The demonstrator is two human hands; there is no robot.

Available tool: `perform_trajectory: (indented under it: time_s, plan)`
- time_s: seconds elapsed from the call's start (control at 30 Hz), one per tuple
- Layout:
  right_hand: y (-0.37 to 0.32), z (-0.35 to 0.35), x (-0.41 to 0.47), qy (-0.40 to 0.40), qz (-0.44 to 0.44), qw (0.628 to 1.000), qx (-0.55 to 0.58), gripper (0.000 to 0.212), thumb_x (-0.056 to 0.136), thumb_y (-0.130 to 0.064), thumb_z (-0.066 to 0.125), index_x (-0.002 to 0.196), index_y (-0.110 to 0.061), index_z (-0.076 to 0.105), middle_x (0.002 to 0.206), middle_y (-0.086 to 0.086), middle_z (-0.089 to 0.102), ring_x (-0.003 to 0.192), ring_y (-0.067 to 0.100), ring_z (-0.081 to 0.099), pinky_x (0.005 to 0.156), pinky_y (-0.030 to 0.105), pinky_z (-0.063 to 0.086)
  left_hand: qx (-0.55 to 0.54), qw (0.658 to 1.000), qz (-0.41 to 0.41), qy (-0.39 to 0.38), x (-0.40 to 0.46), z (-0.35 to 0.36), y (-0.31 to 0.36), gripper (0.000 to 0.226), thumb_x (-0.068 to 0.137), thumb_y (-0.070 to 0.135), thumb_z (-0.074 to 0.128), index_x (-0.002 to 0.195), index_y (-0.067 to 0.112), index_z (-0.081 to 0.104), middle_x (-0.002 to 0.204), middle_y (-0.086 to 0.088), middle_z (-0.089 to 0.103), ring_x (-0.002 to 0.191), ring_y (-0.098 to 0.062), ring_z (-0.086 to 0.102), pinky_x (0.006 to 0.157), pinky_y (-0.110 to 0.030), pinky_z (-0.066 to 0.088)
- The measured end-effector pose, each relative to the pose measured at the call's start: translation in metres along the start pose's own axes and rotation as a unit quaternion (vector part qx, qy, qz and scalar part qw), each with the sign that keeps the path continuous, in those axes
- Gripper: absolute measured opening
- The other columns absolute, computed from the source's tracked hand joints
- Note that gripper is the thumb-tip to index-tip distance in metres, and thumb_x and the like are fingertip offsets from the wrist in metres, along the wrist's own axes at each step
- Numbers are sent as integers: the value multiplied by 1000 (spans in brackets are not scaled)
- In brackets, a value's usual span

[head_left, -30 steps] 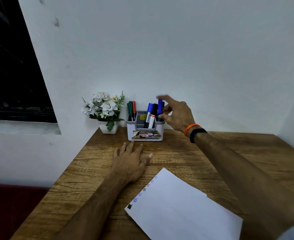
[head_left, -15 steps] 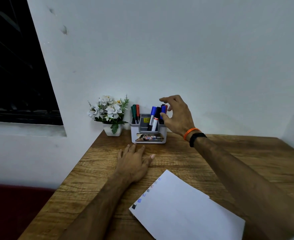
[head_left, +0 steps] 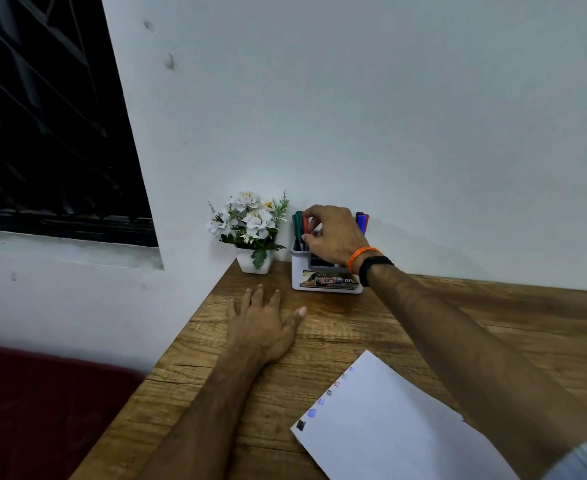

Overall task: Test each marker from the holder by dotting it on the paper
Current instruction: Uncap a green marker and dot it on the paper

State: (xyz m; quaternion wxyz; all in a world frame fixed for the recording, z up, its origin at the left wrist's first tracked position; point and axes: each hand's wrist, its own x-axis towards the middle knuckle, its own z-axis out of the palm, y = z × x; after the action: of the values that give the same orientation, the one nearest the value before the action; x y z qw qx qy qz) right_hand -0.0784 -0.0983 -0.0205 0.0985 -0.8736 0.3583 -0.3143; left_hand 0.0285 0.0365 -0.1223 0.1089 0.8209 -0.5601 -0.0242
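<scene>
A small white pot of artificial white flowers (head_left: 250,230) is set at the far left corner of a wood-grain table (head_left: 458,327), close against a pale painted wall (head_left: 354,98) marked by a few small scuffs. A dark window with a barred grille (head_left: 43,133) is seen at the upper left, above a white ledge. A dark red surface (head_left: 43,410) is visible below the table's left edge.

Grey-white holder (head_left: 326,284) sits at my table's back edge by the wall, markers upright in it: green marker (head_left: 298,225) and red marker (head_left: 305,225) left, blue marker (head_left: 362,222) right. White paper (head_left: 399,431) lies nearer me, coloured dots (head_left: 323,401) along its left edge.
</scene>
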Motion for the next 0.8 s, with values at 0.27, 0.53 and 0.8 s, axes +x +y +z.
perform_trajectory:
  time_s: [0.27, 0.53, 0.8]
  plan:
    - [-3, 11, 31, -79, 21, 993, -88, 70, 80, -18, 66, 147, -16, 44, 133, 20, 56, 124, 35, 51, 103, 39, 43, 5, 1000, 0, 2, 1, 2, -1, 77, 91, 71, 15, 152, 25, 23, 161, -10, 12, 149, -28, 5, 118, -53, 4]
    - [-1, 9, 30, -29, 34, 998, -44, 53, 72, -15, 63, 124, -22, 61, 118, 14, 61, 106, 31, 59, 89, 37, 51, 1, 1000, 1, 3, 2, 2, -1, 77, 91, 71, 15, 151, 24, 24, 161, -10, 13, 149, -29, 6, 118, -54, 4]
    - [1, 9, -13, 50, 52, 983, 170, 43, 77, -13, 79, 112, -21, 54, 91, -6, 66, 86, 14, 67, 74, 20, 55, 5, 1000, 2, 5, 2, 3, -1, 77, 91, 71, 14, 151, 25, 24, 161, -10, 14, 149, -28, 7, 118, -54, 5]
